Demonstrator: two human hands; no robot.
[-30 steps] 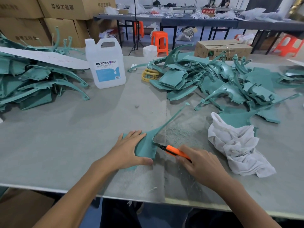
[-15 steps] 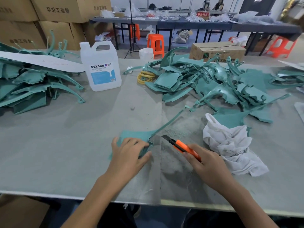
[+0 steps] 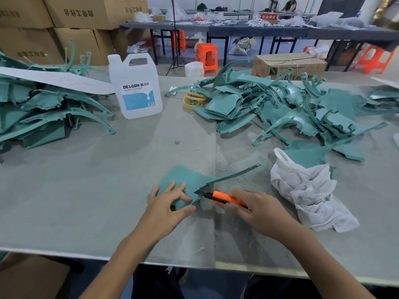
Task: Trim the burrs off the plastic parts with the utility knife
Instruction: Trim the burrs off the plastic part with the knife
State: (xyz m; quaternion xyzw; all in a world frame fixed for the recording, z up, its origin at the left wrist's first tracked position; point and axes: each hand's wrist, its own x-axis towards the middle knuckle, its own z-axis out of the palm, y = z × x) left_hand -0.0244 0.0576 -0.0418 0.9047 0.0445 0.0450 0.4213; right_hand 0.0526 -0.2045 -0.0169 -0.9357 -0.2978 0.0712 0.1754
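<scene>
Big grey counter (image 3: 86, 190) fills most of the shot, dusty, with a seam running front to back down the middle and pale shavings (image 3: 233, 169) scattered just right of it. Behind the far edge it's a workshop: stacked cardboard boxes (image 3: 71, 16) at the back left, long dark tables (image 3: 259, 31) covered in clutter, a couple of orange stools (image 3: 206, 55) and one more carton (image 3: 289, 63) on the floor.

On the counter there's a heap of teal plastic parts (image 3: 43, 113) at the left edge with a white paper strip (image 3: 54, 80) lying over it, and a bigger, messier heap (image 3: 291, 108) toward the far right corner. A white DEXCON jug (image 3: 138, 89) stands upright between the two, a crumpled white rag (image 3: 308, 190) lies just off the right heap, and some yellow rings (image 3: 193, 100) sit beside the jug.

The part being trimmed (image 3: 183, 178) lies flat near the middle of the front edge. Same teal, with a wide fan-shaped plate and a long thin curved arm sweeping off to the right.

Left hand (image 3: 170, 208) presses the plate down, fingers (image 3: 172, 186) spread on top, thumb at its near edge. Right hand (image 3: 259, 212) has its fingers wrapped around the orange utility knife (image 3: 226, 198), blade tip touching the notch where the arm meets the plate.
</scene>
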